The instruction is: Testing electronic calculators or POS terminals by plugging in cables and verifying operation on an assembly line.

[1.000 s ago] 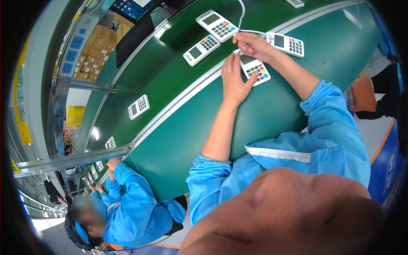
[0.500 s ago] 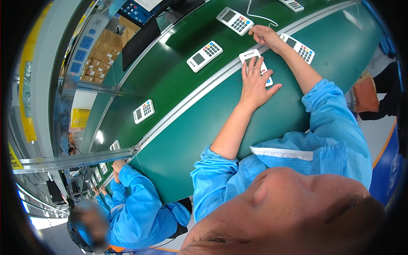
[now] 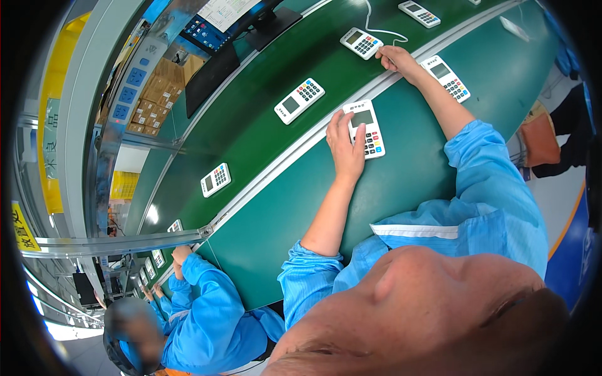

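My left hand (image 3: 346,150) grips a white handheld card terminal (image 3: 372,136) by its left edge, thumb over its face and fingers along its upper left side. The terminal lies on the near green worktop, screen end away from me. Farther off, my right hand (image 3: 401,63) has its fingers pinched together at the right end of another white terminal (image 3: 360,44) on the far green strip. A thin white cable (image 3: 384,31) loops down to those fingers; its end is hidden by them. Beside my right forearm lies one more terminal (image 3: 446,78).
More terminals lie spaced along the green strip, one (image 3: 300,101) left of centre and one (image 3: 419,14) at the far right. A metal rail (image 3: 288,163) divides strip and worktop. A monitor (image 3: 229,15) stands at the back. A co-worker in a blue sleeve (image 3: 210,282) sits at lower left.
The terminal under my left hand has come nearer and turned more upright; that hand has shifted from lying across it to its left edge. My right hand stays at the cable end.
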Motion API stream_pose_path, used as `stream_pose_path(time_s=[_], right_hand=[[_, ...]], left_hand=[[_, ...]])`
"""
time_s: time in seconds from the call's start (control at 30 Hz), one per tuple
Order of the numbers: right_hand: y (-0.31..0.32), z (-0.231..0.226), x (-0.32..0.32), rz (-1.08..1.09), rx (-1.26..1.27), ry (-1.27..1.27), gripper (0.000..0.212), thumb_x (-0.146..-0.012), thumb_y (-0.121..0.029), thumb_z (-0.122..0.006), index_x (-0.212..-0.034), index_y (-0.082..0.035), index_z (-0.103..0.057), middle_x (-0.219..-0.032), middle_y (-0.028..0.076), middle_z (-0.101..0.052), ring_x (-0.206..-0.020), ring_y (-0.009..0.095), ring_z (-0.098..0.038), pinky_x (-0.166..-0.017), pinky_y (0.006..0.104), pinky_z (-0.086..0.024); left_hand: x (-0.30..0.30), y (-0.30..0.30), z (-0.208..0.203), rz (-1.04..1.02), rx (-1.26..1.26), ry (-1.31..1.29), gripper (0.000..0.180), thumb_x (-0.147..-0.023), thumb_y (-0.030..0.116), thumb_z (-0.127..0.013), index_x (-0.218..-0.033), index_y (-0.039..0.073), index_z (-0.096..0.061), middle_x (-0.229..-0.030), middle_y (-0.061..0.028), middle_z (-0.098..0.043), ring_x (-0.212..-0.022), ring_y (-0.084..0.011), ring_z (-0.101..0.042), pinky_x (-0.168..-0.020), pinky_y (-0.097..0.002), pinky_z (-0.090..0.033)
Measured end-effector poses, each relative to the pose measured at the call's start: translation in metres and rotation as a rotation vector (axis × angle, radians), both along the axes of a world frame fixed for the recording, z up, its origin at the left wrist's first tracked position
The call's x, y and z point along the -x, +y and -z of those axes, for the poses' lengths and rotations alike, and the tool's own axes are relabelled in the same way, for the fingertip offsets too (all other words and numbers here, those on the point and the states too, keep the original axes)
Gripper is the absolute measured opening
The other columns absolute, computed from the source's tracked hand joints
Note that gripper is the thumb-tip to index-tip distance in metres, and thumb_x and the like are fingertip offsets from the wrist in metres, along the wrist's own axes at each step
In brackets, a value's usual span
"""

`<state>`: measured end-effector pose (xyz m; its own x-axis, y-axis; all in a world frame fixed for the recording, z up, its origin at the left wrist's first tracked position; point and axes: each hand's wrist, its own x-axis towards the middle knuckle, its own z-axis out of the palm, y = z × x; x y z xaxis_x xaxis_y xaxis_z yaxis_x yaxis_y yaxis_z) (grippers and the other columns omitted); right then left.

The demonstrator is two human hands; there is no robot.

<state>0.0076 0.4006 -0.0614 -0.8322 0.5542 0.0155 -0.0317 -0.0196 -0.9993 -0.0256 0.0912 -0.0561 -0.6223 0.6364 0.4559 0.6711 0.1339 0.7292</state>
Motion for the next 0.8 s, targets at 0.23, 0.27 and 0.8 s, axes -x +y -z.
stream_pose_path(time_s=[0.23, 0.27, 0.8], right_hand=[[0.005, 0.005, 0.000, 0.025, -0.021, -0.025, 0.031, -0.101, -0.030, -0.045, -0.096, -0.005, -0.063, -0.066, -0.003, -0.053, -0.056, 0.006, -0.039, -0.054, 0.0222, -0.033], [0.006, 0.005, 0.000, 0.031, -0.024, -0.029, 0.032, -0.102, -0.032, -0.045, -0.097, -0.006, -0.062, -0.065, -0.004, -0.052, -0.057, 0.005, -0.038, -0.053, 0.0214, -0.032], [-0.001, -0.006, -0.004, 0.040, -0.051, -0.048, 0.034, -0.103, -0.033, -0.045, -0.097, -0.005, -0.064, -0.066, -0.004, -0.053, -0.058, 0.005, -0.039, -0.055, 0.0212, -0.034]], left_hand=[[0.002, 0.008, 0.007, 0.026, 0.012, -0.089, 0.041, -0.098, 0.031, -0.056, -0.129, 0.004, -0.053, -0.140, -0.0198, -0.043, -0.131, -0.0359, -0.041, -0.110, -0.0448, -0.029], [0.001, 0.010, 0.007, 0.010, 0.030, -0.047, 0.037, -0.099, 0.030, -0.055, -0.125, 0.004, -0.055, -0.138, -0.0185, -0.045, -0.130, -0.0346, -0.043, -0.110, -0.0410, -0.034], [-0.002, 0.010, -0.002, 0.029, 0.016, -0.064, 0.035, -0.099, 0.029, -0.056, -0.121, 0.002, -0.055, -0.133, -0.0193, -0.047, -0.125, -0.0356, -0.048, -0.107, -0.0408, -0.037]])
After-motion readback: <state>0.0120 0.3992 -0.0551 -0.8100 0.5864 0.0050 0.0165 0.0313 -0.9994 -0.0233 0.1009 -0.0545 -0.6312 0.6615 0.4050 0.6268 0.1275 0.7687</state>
